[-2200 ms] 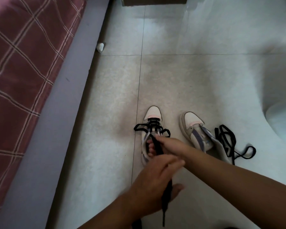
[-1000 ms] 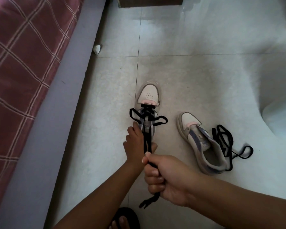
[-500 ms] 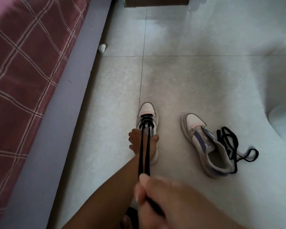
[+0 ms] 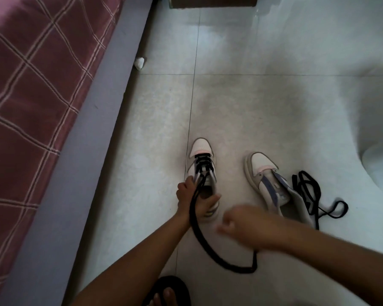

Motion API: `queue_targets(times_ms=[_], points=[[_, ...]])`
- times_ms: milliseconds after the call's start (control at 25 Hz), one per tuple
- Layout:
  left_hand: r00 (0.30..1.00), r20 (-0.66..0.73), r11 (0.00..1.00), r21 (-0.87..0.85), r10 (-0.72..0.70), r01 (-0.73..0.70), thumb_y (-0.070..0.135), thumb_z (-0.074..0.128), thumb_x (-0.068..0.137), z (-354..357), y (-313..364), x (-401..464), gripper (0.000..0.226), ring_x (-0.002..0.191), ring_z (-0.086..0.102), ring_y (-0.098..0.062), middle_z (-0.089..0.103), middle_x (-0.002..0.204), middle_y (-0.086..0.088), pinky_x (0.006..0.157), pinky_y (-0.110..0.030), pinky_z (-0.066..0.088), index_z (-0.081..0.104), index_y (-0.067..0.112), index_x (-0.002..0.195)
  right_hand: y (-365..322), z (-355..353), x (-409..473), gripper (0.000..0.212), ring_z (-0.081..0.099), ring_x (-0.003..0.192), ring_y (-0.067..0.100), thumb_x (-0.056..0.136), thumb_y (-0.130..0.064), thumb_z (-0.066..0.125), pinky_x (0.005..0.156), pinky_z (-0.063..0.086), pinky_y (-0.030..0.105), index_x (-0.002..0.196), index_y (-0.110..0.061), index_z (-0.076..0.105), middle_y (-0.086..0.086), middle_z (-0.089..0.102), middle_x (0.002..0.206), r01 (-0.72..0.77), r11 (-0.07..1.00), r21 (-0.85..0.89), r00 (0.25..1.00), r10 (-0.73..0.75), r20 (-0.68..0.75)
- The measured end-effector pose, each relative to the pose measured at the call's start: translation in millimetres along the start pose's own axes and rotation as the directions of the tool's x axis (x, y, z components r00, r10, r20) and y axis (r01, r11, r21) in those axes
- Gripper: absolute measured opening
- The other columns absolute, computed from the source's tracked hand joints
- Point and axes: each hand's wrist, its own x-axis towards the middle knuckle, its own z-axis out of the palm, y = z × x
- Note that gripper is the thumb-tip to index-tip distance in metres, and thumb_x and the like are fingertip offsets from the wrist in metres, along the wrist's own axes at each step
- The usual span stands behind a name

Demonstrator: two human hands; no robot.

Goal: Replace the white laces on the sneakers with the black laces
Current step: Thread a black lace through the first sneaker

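Note:
The left sneaker [image 4: 201, 149] stands on the floor tiles, toe pointing away. My left hand [image 4: 191, 198] grips it around the collar. A black lace [image 4: 194, 219] is threaded through its lower eyelets; its loose ends hang slack in a loop over my left wrist and disappear under my right wrist. My right hand [image 4: 239, 226] is blurred just right of the shoe's heel, and whether it holds the lace is hidden. The other sneaker [image 4: 265, 182] lies unlaced to the right, with a second black lace [image 4: 307, 191] in a heap beside it.
A bed with a maroon checked cover [image 4: 31, 96] and a grey frame [image 4: 93, 133] runs along the left. A small white scrap [image 4: 139, 62] lies at its foot. My foot in a black sandal [image 4: 166, 292] is at the bottom edge. A brown box [image 4: 212, 2] stands far back.
The lace was pulled taut toward me by my right hand; now it hangs slack in a loop and my right hand has moved forward toward the shoe. My left hand keeps its grip on the sneaker.

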Motion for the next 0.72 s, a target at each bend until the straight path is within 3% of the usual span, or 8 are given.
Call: queue_targets(times_ms=[80,200,280,400,480,600,720], points=[[0.987,0.158,0.977,-0.211,0.020,0.014,0.043,0.073,0.069,-19.6,-13.7,-0.8,0.086,0.118,0.046,-0.027,0.043,0.130,-0.010,0.099,-0.032,0.043,0.035,0.010,0.139,36.9,-9.0,51.9,0.028,0.059,0.097,0.027,0.096,-0.032,0.046,0.072,0.040,0.030,0.097,-0.010,0.063,0.011,0.065,0.105,-0.138,0.975,0.177,0.945,0.183,-0.270],[0.993,0.110,0.909,-0.410,-0.038,0.080,0.017,0.052,0.091,-46.1,-10.5,15.0,0.040,0.104,0.059,-0.018,0.059,0.120,-0.005,0.088,-0.022,0.048,0.052,0.009,0.130,58.8,-10.6,111.4,0.024,0.059,0.098,0.027,0.095,-0.025,0.051,0.075,0.040,0.030,0.100,-0.007,0.065,0.011,0.066,0.105,-0.099,0.914,0.393,0.877,0.267,-0.400],[1.000,-0.020,0.963,-0.270,0.001,-0.006,0.018,0.046,0.095,-55.9,-1.0,26.6,0.027,0.099,0.060,-0.019,0.065,0.113,-0.006,0.082,-0.026,0.046,0.062,0.009,0.115,53.4,-0.6,130.9,0.022,0.057,0.090,0.023,0.094,-0.029,0.053,0.070,0.037,0.027,0.099,-0.010,0.064,0.009,0.065,0.100,-0.092,0.903,0.419,0.867,0.279,-0.412],[0.986,-0.114,0.990,-0.061,0.119,-0.127,0.026,0.057,0.092,-53.8,16.7,32.0,0.018,0.079,0.055,-0.015,0.064,0.088,-0.002,0.066,-0.025,0.039,0.064,0.009,0.091,44.8,1.8,145.5,0.014,0.052,0.079,0.018,0.091,-0.028,0.059,0.067,0.037,0.027,0.090,-0.013,0.058,0.003,0.060,0.087,-0.069,0.877,0.476,0.820,0.321,-0.473],[0.988,-0.114,0.994,-0.032,0.105,-0.109,0.025,0.062,0.089,-49.4,23.1,37.3,0.017,0.074,0.053,-0.016,0.057,0.076,0.001,0.056,-0.025,0.034,0.058,0.012,0.079,43.6,-4.8,151.3,0.013,0.052,0.075,0.016,0.089,-0.023,0.061,0.064,0.039,0.026,0.081,-0.013,0.058,0.000,0.057,0.078,-0.086,0.875,0.476,0.829,0.328,-0.454],[0.998,-0.033,0.998,0.017,0.056,-0.055,0.027,0.063,0.088,-52.1,27.8,48.6,0.024,0.072,0.057,-0.021,0.057,0.072,-0.005,0.051,-0.025,0.032,0.058,0.011,0.071,44.3,-9.1,155.7,0.034,0.044,0.055,0.011,0.091,-0.015,0.059,0.046,0.032,0.018,0.057,-0.013,0.051,0.000,0.048,0.057,-0.121,0.814,0.567,0.881,0.351,-0.316],[0.997,0.044,0.998,-0.007,0.058,-0.058,0.024,0.063,0.088,-53.2,28.7,50.5,0.028,0.065,0.052,-0.018,0.064,0.074,-0.012,0.051,-0.024,0.034,0.056,0.014,0.062,51.6,-7.0,154.5,0.023,0.045,0.060,0.014,0.092,-0.014,0.057,0.057,0.039,0.020,0.071,-0.007,0.056,0.007,0.050,0.066,-0.085,0.588,0.804,0.913,0.370,-0.174]])
